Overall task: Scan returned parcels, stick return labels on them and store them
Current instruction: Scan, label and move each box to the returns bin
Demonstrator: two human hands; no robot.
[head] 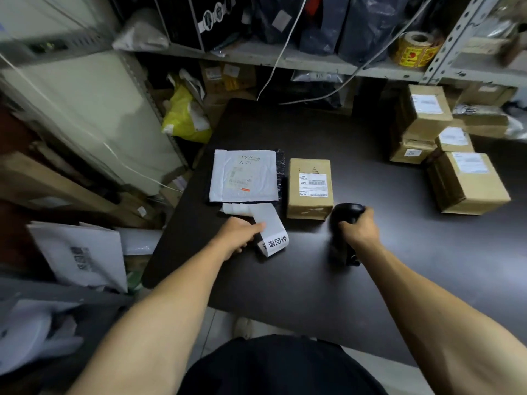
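A flat white mailer (243, 175) is lying on the dark table, its label facing up. Just right of it a small brown box (310, 188) is sitting with its barcode label on top. A white label strip (263, 226) printed 退回件 is curling below the mailer. A black scanner (345, 232) is standing near the box's corner.

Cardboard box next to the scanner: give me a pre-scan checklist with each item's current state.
1. Barcode scanner gripped in the right hand: ok.
2. Scanner head beside the small cardboard box: ok.
3. Box's barcode label facing up and uncovered: ok.
4. Return label strip ready, held by the left hand: ok.
5. Scanner aimed at the barcode: cannot tell, it is blurred.
6. Grey mailer lying apart from the box on the table: ok.
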